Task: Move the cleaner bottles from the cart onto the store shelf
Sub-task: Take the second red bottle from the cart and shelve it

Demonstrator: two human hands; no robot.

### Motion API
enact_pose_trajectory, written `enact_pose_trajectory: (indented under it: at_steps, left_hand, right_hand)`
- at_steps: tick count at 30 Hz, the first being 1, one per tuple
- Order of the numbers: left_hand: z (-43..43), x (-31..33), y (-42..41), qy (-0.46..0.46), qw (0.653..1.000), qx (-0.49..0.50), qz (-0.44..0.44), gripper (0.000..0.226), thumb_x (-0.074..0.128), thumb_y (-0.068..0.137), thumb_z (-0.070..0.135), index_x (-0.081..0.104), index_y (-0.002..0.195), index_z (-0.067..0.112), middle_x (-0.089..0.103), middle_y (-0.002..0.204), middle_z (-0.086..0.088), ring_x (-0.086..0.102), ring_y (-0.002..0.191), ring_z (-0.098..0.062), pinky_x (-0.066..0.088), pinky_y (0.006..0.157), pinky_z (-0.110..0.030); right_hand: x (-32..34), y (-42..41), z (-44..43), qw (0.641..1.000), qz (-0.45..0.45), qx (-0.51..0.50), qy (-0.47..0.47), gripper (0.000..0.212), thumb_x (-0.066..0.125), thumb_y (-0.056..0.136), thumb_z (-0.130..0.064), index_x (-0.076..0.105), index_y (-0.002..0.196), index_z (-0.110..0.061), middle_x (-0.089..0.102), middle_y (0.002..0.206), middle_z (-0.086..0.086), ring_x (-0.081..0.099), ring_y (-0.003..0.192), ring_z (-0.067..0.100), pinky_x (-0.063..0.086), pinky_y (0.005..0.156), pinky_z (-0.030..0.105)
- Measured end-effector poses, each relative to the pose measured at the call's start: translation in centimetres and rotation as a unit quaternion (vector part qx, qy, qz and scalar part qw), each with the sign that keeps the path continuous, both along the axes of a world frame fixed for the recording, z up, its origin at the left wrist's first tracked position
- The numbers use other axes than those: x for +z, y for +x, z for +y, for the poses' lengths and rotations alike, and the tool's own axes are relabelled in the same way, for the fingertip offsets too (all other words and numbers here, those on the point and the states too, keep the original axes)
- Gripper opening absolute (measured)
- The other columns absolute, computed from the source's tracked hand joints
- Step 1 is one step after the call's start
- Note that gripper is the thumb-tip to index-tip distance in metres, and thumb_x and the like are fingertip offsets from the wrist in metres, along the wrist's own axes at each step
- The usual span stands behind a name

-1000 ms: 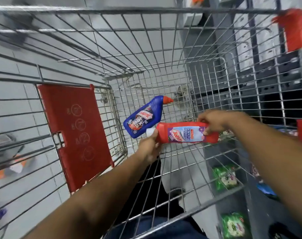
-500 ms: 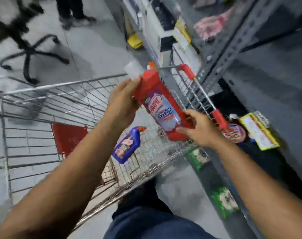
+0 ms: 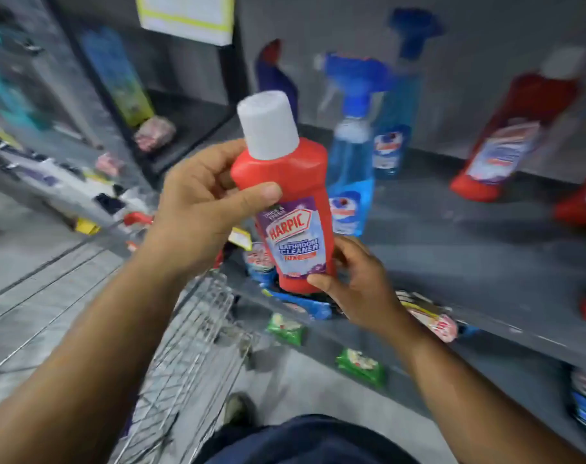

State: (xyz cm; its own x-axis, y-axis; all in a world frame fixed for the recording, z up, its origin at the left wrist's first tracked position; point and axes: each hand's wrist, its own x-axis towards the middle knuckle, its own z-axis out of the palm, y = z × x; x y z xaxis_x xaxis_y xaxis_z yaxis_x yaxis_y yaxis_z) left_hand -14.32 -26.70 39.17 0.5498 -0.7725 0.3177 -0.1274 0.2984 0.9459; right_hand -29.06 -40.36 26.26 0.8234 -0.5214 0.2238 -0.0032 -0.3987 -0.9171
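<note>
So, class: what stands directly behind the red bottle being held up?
Behind the red bottle stand a blue spray bottle and a dark blue bottle on the shelf. Their left and lower parts are covered.

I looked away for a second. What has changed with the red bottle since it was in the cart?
The red bottle was lifted out of the cart, turned upright and carried toward the shelf. Both hands kept hold: left hand near the cap, right hand at the base.

Both hands on red Harpic bottle [image 3: 290, 202], upright, white cap up. Left hand [image 3: 198, 209] wraps the shoulder, right hand [image 3: 358, 283] grips the base. Blue spray bottles [image 3: 350, 175] standing on grey shelf [image 3: 452, 249] behind; cart [image 3: 191, 346] below left.
</note>
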Motion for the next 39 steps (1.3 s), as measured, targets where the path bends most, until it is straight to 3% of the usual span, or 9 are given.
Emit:
enact_pose_trajectory:
  at_steps: [7, 11, 14, 18, 23, 28, 33, 35, 39]
  left_hand:
    - [-14.8, -1.7, -10.6, 0.033, 0.989, -0.140, -0.024, 0.050, 0.066, 0.076, -0.011, 0.054, 0.121, 0.005, 0.074, 0.092, 0.007, 0.066, 0.082, -0.003, 0.054, 0.080, -0.020]
    - [-21.1, -2.0, -15.9, 0.056, 0.979, -0.195, -0.020, 0.051, 0.063, 0.079, -0.012, 0.048, 0.128, -0.008, 0.064, 0.107, -0.013, 0.065, 0.084, -0.005, 0.054, 0.086, -0.023]
    - [-23.8, -1.8, -18.2, 0.062, 0.971, -0.233, -0.013, 0.053, 0.065, 0.080, -0.007, 0.047, 0.129, -0.004, 0.063, 0.112, -0.018, 0.063, 0.096, -0.020, 0.053, 0.094, -0.036]
    - [-25.3, -2.1, -19.6, 0.074, 0.966, -0.249, -0.005, 0.052, 0.067, 0.080, -0.002, 0.048, 0.128, 0.000, 0.064, 0.112, -0.017, 0.065, 0.098, -0.022, 0.055, 0.092, -0.039]
    - [-23.8, -4.3, -18.8, 0.111, 0.961, -0.255, -0.002, 0.050, 0.063, 0.082, -0.007, 0.045, 0.128, -0.004, 0.061, 0.120, -0.026, 0.063, 0.098, -0.016, 0.055, 0.089, -0.027]
    - [-15.4, -9.0, -13.8, 0.165, 0.972, -0.167, 0.023, 0.039, 0.061, 0.083, -0.009, 0.052, 0.120, -0.001, 0.062, 0.112, -0.021, 0.063, 0.093, -0.003, 0.052, 0.084, -0.016]
    - [0.3, -12.5, -2.7, 0.206, 0.964, 0.125, 0.107, 0.022, 0.063, 0.084, -0.002, 0.064, 0.106, -0.003, 0.068, 0.094, -0.014, 0.065, 0.078, -0.004, 0.053, 0.075, -0.019]
    - [6.6, -13.3, 1.1, 0.203, 0.924, 0.259, 0.195, 0.011, 0.064, 0.086, 0.006, 0.068, 0.094, 0.010, 0.068, 0.094, -0.015, 0.065, 0.082, -0.020, 0.051, 0.076, -0.031]
    - [17.2, -15.8, 7.7, 0.195, 0.821, 0.432, 0.319, 0.010, 0.055, 0.091, 0.014, 0.058, 0.084, 0.021, 0.065, 0.088, -0.003, 0.061, 0.080, -0.019, 0.046, 0.063, -0.027]
  right_hand:
    - [-1.7, -13.3, -9.1, 0.979, 0.009, -0.203, -0.010, 0.042, 0.073, 0.078, -0.016, 0.061, 0.117, -0.012, 0.060, 0.109, 0.015, 0.061, 0.093, 0.007, 0.046, 0.085, 0.013]
    - [-2.7, -17.9, -12.4, 0.960, 0.037, -0.275, -0.044, 0.038, 0.069, 0.080, -0.024, 0.059, 0.116, -0.019, 0.060, 0.106, 0.008, 0.062, 0.096, 0.009, 0.047, 0.089, 0.020]
    - [-3.0, -19.8, -14.1, 0.941, 0.049, -0.324, -0.080, 0.035, 0.063, 0.079, -0.035, 0.058, 0.113, -0.028, 0.057, 0.098, -0.003, 0.059, 0.092, 0.004, 0.040, 0.080, 0.007]
    - [-3.8, -21.4, -15.1, 0.924, 0.073, -0.357, -0.116, 0.035, 0.059, 0.079, -0.043, 0.058, 0.110, -0.026, 0.062, 0.100, 0.001, 0.060, 0.095, 0.018, 0.045, 0.080, 0.026]
    - [-3.3, -22.1, -14.5, 0.917, 0.085, -0.370, -0.122, 0.044, 0.065, 0.083, -0.031, 0.053, 0.124, -0.020, 0.063, 0.113, 0.010, 0.059, 0.103, 0.023, 0.043, 0.085, 0.028]
    - [-4.3, -24.1, -9.3, 0.819, 0.014, -0.505, -0.272, 0.036, 0.064, 0.083, -0.025, 0.059, 0.113, -0.006, 0.060, 0.084, 0.017, 0.051, 0.083, 0.025, 0.039, 0.084, 0.033]
    - [-7.3, -15.4, -3.5, 0.933, -0.015, -0.216, -0.288, 0.019, 0.062, 0.081, -0.018, 0.071, 0.085, -0.001, 0.066, 0.082, 0.017, 0.058, 0.081, 0.020, 0.046, 0.090, 0.029]
    - [-6.8, -10.1, -1.8, 0.955, -0.007, -0.116, -0.273, 0.018, 0.062, 0.083, -0.020, 0.072, 0.085, -0.006, 0.066, 0.083, 0.011, 0.058, 0.084, 0.011, 0.043, 0.090, 0.018]
    - [-4.4, 1.6, 1.9, 0.978, -0.019, 0.049, -0.201, 0.015, 0.059, 0.087, -0.025, 0.069, 0.092, -0.016, 0.062, 0.089, -0.003, 0.058, 0.087, 0.004, 0.045, 0.084, 0.017]
